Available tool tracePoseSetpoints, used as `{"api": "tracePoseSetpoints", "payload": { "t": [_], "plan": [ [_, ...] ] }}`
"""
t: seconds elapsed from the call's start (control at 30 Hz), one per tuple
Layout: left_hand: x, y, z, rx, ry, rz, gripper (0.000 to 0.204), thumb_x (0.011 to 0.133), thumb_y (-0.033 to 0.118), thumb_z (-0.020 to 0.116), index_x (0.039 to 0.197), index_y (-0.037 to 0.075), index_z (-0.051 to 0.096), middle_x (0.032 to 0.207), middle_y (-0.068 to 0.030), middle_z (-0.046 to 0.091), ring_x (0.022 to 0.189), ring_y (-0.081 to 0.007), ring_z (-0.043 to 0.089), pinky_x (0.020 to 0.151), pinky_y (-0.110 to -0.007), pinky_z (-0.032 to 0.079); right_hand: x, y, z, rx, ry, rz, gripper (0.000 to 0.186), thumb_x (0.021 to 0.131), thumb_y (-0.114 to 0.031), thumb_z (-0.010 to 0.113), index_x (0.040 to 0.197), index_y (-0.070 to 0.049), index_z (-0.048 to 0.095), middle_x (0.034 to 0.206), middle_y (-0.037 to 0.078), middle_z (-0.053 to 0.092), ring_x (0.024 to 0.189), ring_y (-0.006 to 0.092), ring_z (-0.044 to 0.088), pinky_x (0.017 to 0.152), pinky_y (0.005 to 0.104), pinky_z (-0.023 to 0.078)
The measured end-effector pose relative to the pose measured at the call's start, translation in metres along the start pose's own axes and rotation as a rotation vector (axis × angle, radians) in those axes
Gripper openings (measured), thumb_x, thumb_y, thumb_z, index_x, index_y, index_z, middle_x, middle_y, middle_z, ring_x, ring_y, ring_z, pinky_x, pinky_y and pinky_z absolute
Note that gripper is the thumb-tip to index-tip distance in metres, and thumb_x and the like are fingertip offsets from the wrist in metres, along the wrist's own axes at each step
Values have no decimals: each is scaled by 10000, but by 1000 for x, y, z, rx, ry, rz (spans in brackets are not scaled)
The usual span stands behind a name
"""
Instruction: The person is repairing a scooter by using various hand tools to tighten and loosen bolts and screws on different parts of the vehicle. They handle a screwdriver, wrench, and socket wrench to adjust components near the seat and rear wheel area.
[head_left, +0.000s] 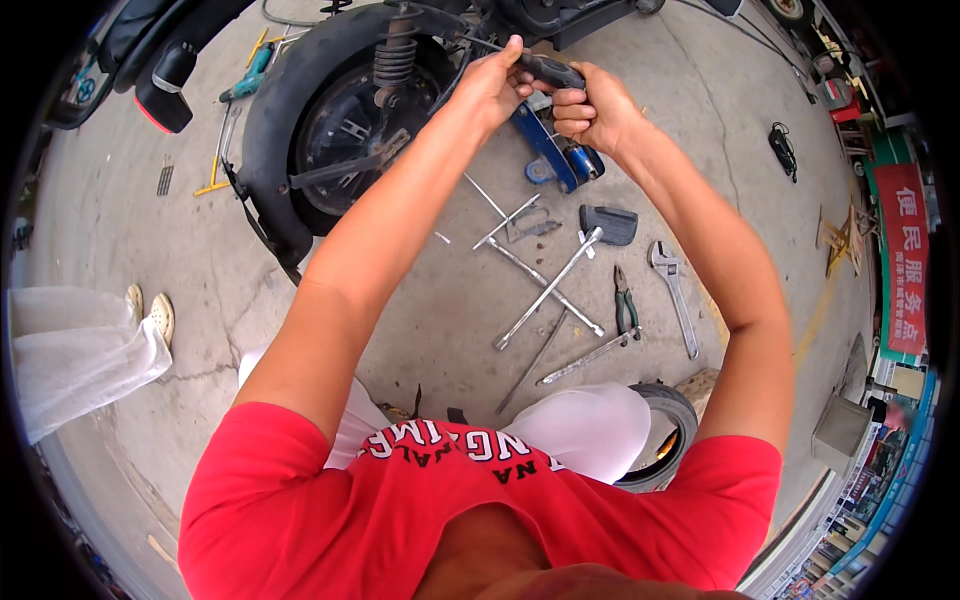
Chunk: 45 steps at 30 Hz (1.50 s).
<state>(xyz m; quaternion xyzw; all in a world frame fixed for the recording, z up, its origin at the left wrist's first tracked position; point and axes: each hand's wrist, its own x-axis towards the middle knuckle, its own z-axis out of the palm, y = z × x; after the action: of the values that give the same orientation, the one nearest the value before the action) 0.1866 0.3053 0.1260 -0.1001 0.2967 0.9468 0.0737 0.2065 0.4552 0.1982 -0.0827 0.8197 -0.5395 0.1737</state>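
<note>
Both arms reach forward to the rear of a black scooter with a fat rear wheel (355, 130) and a coil spring (395, 62). My right hand (600, 110) is closed round a dark, thick-handled tool (552, 71); a thin shaft seems to run from it toward the scooter. My left hand (490, 88) is closed at the front end of the same tool, thumb on top and fingers curled. Its exact tip is hidden among the scooter parts. Just below the hands stands a blue jack (545, 150).
On the concrete lie a cross wrench (545, 285), pliers (624, 300), an adjustable wrench (675, 295) and a dark plastic piece (608, 225). A loose tyre (668, 430) rests by my knee. A teal power drill (250, 78) lies beyond the wheel. Another person's feet (158, 318) are at left.
</note>
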Motion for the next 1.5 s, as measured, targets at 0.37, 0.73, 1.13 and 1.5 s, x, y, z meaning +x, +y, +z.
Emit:
{"api": "tracePoseSetpoints", "payload": {
  "t": [0.37,0.73,1.13,1.5],
  "plan": [
    [-7,0,5,25,80,-11,132,856,148,662,875,32,599,786,-69,604,663,-152,510,530,-250,405,0,17,-11,-754,169,-580,422,951,-394,460,1184,-50,529,549,83,493,592,299,592,590,362,490],
    [-6,8,1,221,126,-51,208,831,198,700,833,24,586,691,-56,581,580,-151,518,462,-256,364,-8,11,-10,-623,176,-471,484,959,-453,412,1119,-13,532,653,66,534,629,218,561,552,325,459],
    [-8,4,1,193,24,6,259,851,247,676,799,16,572,654,-84,560,525,-142,510,411,-245,333,-11,15,-5,-706,197,-541,467,969,-412,412,1089,26,520,643,54,522,551,180,524,521,316,451],
    [-12,12,-1,228,-6,-22,288,842,281,685,840,6,600,707,-64,583,509,-101,450,392,-215,282,-9,9,3,-878,170,-572,470,931,-441,475,975,24,523,803,202,624,707,355,628,627,425,487]
  ]
}}
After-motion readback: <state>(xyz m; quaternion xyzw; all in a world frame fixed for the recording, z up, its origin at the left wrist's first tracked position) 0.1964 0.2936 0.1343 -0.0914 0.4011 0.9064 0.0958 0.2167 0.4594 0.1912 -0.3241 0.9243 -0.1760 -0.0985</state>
